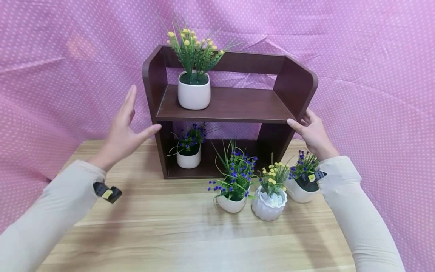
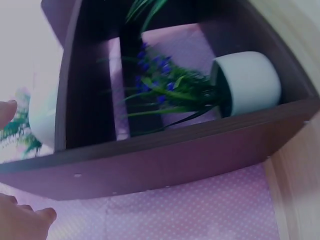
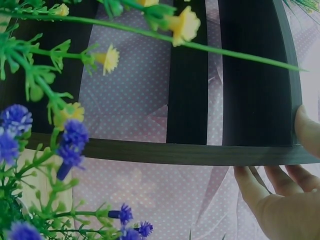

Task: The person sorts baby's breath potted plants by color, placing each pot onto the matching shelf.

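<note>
A dark brown two-tier shelf (image 1: 224, 102) stands upright on the wooden table. Beside its left panel is my left hand (image 1: 120, 136), fingers straight and thumb spread toward the front edge; whether the thumb touches is unclear. My right hand (image 1: 314, 134) grips the right panel, thumb at the front edge and fingers (image 3: 250, 187) against the outer face. On the upper board sits a yellow-flowered plant in a white pot (image 1: 194, 92). A blue-flowered plant in a white pot (image 2: 250, 82) occupies the lower left compartment.
Before the shelf's right half stand a blue-flowered potted plant (image 1: 234, 181), a yellow-flowered plant in a ruffled white pot (image 1: 268, 206) and another blue-flowered plant in a white pot (image 1: 302, 190), under my right wrist. Pink dotted cloth (image 1: 374, 75) hangs behind.
</note>
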Demonstrator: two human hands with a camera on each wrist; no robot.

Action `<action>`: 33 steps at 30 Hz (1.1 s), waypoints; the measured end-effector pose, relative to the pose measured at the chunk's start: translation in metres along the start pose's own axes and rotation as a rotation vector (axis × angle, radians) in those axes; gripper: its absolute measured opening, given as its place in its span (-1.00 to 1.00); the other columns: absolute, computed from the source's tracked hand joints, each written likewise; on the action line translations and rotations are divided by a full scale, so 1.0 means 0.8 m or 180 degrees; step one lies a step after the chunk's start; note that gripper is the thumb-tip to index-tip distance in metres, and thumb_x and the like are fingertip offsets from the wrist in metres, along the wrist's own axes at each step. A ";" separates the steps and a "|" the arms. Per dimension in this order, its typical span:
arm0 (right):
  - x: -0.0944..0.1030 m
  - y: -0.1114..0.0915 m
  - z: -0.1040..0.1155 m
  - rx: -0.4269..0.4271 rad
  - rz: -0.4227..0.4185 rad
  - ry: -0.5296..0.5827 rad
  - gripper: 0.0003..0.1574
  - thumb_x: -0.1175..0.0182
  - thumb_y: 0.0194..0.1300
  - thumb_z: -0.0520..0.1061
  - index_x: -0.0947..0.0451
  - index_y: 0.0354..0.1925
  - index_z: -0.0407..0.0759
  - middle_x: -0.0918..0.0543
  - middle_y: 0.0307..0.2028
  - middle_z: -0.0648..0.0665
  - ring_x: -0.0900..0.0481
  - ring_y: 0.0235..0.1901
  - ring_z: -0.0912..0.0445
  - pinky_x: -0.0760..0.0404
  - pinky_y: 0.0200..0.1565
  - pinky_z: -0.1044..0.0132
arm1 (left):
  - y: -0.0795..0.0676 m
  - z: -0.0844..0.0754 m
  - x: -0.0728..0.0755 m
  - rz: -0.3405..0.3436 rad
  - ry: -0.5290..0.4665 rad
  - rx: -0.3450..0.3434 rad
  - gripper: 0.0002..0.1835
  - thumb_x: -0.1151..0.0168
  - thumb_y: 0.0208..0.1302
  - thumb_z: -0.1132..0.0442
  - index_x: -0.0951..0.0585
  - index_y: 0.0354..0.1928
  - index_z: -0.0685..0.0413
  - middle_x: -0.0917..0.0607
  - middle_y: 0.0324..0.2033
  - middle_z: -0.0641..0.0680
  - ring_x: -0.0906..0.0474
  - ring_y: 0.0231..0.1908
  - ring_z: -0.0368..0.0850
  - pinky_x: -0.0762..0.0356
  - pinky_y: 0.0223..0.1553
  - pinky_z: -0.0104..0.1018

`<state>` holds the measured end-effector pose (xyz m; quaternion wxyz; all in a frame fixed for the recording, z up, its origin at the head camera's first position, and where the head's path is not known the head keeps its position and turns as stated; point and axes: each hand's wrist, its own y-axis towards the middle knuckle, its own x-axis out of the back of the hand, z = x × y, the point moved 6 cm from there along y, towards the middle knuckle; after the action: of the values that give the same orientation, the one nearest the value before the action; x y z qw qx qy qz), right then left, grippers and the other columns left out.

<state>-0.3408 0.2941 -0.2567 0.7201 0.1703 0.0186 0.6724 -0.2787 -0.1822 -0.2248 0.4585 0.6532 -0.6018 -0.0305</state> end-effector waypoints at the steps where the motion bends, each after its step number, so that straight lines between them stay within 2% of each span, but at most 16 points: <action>1: 0.000 0.000 0.000 0.0004 0.0001 -0.0001 -0.17 -0.24 0.29 -0.17 -0.13 0.44 -0.10 -0.20 0.41 -0.26 -0.20 0.36 -0.08 -0.31 0.32 0.11 | 0.007 0.003 0.001 -0.0006 -0.0094 0.0086 0.11 -0.44 0.10 0.22 0.13 0.51 -0.11 0.13 0.49 -0.12 0.19 0.45 -0.26 0.01 0.43 -0.10; 3: 0.000 -0.001 0.000 0.0014 0.0001 -0.0009 -0.17 -0.24 0.29 -0.17 -0.13 0.44 -0.10 -0.20 0.41 -0.26 -0.20 0.36 -0.09 -0.31 0.32 0.12 | 0.018 0.009 0.000 0.0004 -0.0281 0.0254 0.10 -0.42 0.12 0.22 0.15 0.51 -0.12 0.13 0.50 -0.12 0.17 0.45 -0.27 -0.05 0.41 -0.09; 6: 0.001 -0.001 0.001 0.0028 0.0005 -0.0041 -0.17 -0.23 0.30 -0.17 -0.13 0.44 -0.09 -0.21 0.41 -0.25 -0.20 0.35 -0.09 -0.31 0.32 0.10 | 0.031 0.020 -0.007 -0.0014 -0.0512 0.0392 0.08 -0.39 0.15 0.23 0.17 0.52 -0.12 0.11 0.50 -0.07 0.15 0.46 -0.22 -0.06 0.41 -0.09; 9: 0.000 -0.001 0.000 0.0020 0.0008 -0.0065 -0.16 -0.23 0.30 -0.16 -0.12 0.45 -0.08 -0.21 0.41 -0.25 -0.20 0.36 -0.09 -0.29 0.33 0.07 | 0.041 0.025 -0.017 -0.0033 -0.0837 0.0373 0.06 -0.37 0.15 0.31 0.14 0.52 -0.11 0.04 0.50 -0.03 0.07 0.46 -0.15 -0.07 0.41 -0.10; 13: 0.000 -0.001 -0.001 0.0022 0.0003 -0.0065 -0.16 -0.23 0.30 -0.17 -0.11 0.45 -0.08 -0.20 0.42 -0.24 -0.19 0.37 -0.09 -0.26 0.34 0.04 | 0.045 0.026 -0.029 -0.0036 -0.1077 0.0293 0.01 -0.36 0.15 0.34 0.04 0.51 -0.18 -0.15 0.45 0.04 -0.11 0.41 -0.08 -0.14 0.39 -0.12; 17: 0.000 -0.001 -0.002 0.0043 -0.0011 -0.0003 -0.17 -0.23 0.30 -0.18 -0.13 0.44 -0.08 -0.20 0.41 -0.25 -0.19 0.37 -0.09 -0.29 0.33 0.09 | 0.047 0.028 -0.034 -0.0113 -0.0965 0.0325 -0.08 -0.37 0.16 0.27 -0.09 0.48 -0.20 -0.31 0.37 0.12 -0.25 0.34 -0.02 -0.24 0.34 -0.11; 22: 0.000 -0.001 -0.001 0.0060 -0.0011 0.0050 -0.17 -0.24 0.29 -0.19 -0.15 0.44 -0.07 -0.22 0.40 -0.26 -0.22 0.35 -0.08 -0.36 0.29 0.19 | 0.047 0.034 -0.036 -0.0191 -0.0809 0.0388 -0.17 -0.39 0.16 0.24 -0.20 0.43 -0.09 -0.41 0.28 0.15 -0.35 0.26 0.00 -0.33 0.28 -0.09; 26: 0.000 -0.002 -0.001 0.0060 -0.0015 0.0041 -0.18 -0.23 0.30 -0.20 -0.15 0.44 -0.08 -0.22 0.40 -0.26 -0.23 0.34 -0.08 -0.36 0.29 0.18 | 0.047 0.035 -0.038 -0.0246 -0.0868 0.0326 -0.19 -0.39 0.14 0.29 -0.24 0.41 -0.02 -0.42 0.26 0.18 -0.37 0.23 0.04 -0.36 0.26 -0.10; 33: 0.000 -0.001 0.000 0.0031 -0.0013 0.0011 -0.17 -0.23 0.29 -0.18 -0.13 0.44 -0.10 -0.22 0.40 -0.26 -0.23 0.34 -0.08 -0.37 0.28 0.19 | 0.048 0.037 -0.040 -0.0259 -0.0886 0.0327 -0.16 -0.37 0.14 0.37 -0.20 0.44 -0.01 -0.39 0.28 0.20 -0.36 0.25 0.06 -0.38 0.25 -0.12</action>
<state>-0.3397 0.2937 -0.2571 0.7206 0.1726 0.0234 0.6711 -0.3338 -0.1674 -0.2337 0.3351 0.6890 -0.6334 -0.1085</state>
